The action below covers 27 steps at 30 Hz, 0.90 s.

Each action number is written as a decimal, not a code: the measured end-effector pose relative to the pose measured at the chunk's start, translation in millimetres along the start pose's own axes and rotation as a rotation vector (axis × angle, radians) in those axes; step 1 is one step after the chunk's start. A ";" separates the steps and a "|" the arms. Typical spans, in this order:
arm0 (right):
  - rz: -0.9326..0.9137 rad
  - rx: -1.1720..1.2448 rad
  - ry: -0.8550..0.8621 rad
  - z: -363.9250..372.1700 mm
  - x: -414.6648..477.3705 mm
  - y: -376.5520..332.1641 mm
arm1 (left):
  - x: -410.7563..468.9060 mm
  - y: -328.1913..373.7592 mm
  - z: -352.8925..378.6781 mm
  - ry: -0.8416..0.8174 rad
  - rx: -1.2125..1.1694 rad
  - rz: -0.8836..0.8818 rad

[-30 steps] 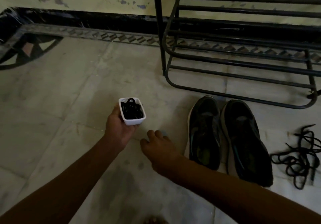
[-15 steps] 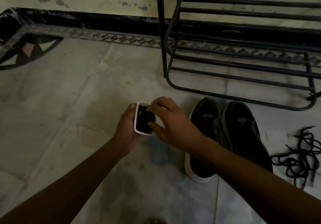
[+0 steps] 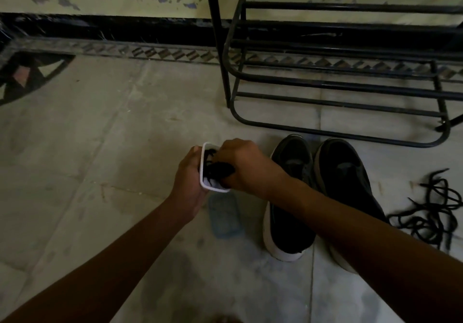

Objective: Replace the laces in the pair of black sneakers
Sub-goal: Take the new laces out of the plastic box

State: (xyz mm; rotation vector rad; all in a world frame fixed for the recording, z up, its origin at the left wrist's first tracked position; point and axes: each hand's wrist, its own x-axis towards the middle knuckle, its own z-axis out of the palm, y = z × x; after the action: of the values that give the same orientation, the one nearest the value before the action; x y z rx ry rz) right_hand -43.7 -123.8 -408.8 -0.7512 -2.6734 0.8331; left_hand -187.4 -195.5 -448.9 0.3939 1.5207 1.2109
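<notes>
A: Where are the hands?

B: Both are raised above the floor [image 3: 100, 147], meeting at a small white tub [image 3: 203, 180]. The left hand [image 3: 189, 180] wraps around the tub's side and tips its opening toward the right. The right hand [image 3: 243, 167] has its fingers curled down into the tub, closed around a bundle of black laces [image 3: 218, 168] inside

A: And the sneakers?

B: The left sneaker [image 3: 290, 187] and the right sneaker [image 3: 343, 177] lie side by side on the floor, just to the right of the hands, toes pointing toward a black metal shoe rack [image 3: 338, 82] that stands against the wall. Their eyelets look bare, though the light is dim. The right forearm crosses over the heels of both

A: Anything else down there?

B: A loose tangle of old black laces [image 3: 431, 210] lies on the floor to the right of the sneakers, apart from them. A pale blue lid [image 3: 225, 217] lies flat below the tub, just beside the left sneaker
</notes>
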 end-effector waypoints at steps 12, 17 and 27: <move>0.437 -0.050 -0.078 12.7 23.0 67.4 | 24.0 -8.3 -48.2 0.317 -0.031 0.011; 0.397 -0.220 -0.137 16.2 12.7 56.2 | 17.3 -4.6 -46.6 0.333 -0.046 -0.013; 0.254 -0.435 -0.529 70.2 -24.4 -16.4 | 17.8 -4.8 -50.4 0.253 -0.105 0.044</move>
State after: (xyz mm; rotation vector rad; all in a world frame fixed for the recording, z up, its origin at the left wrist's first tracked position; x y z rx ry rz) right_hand -55.7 -180.9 -457.7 -1.1181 -3.3474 0.5600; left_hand -235.9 -207.7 -468.5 0.2110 1.6603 1.4110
